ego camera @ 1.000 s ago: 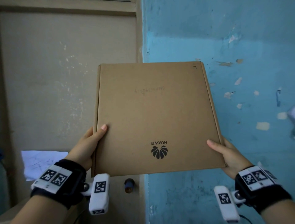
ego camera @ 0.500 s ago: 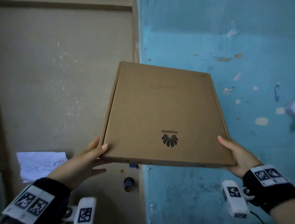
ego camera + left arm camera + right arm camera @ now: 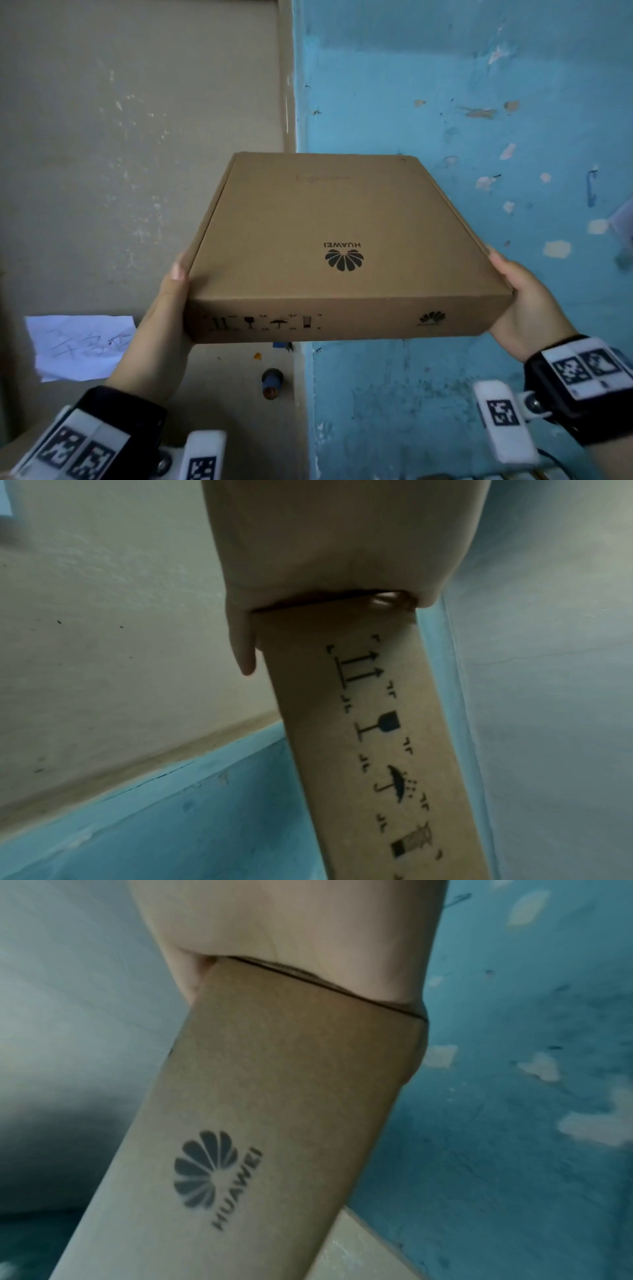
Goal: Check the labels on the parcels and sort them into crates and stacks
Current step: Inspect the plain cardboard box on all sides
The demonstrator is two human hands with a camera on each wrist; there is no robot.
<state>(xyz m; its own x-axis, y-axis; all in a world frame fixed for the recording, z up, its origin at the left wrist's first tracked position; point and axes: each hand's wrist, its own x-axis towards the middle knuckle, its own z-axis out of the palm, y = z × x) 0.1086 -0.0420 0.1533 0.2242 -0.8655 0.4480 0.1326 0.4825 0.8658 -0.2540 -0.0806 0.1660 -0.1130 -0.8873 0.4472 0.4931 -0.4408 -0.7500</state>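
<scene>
A flat brown cardboard parcel with a black HUAWEI logo on top is held up in the air in front of the wall, tilted nearly flat. Its near side face shows handling symbols, and the other end of that face carries a small logo. My left hand grips the near left corner, thumb on the top edge. My right hand grips the near right corner the same way. The fingers under the parcel are hidden. No shipping label shows on the visible faces.
A beige door fills the left, a peeling blue wall the right. A white handwritten paper is stuck low on the door, near a dark blue knob. No crates or stacks are in view.
The parcel has tipped from facing me upright to lying nearly flat, so its near side face with the symbols now shows. Both hands shifted down to the near corners.
</scene>
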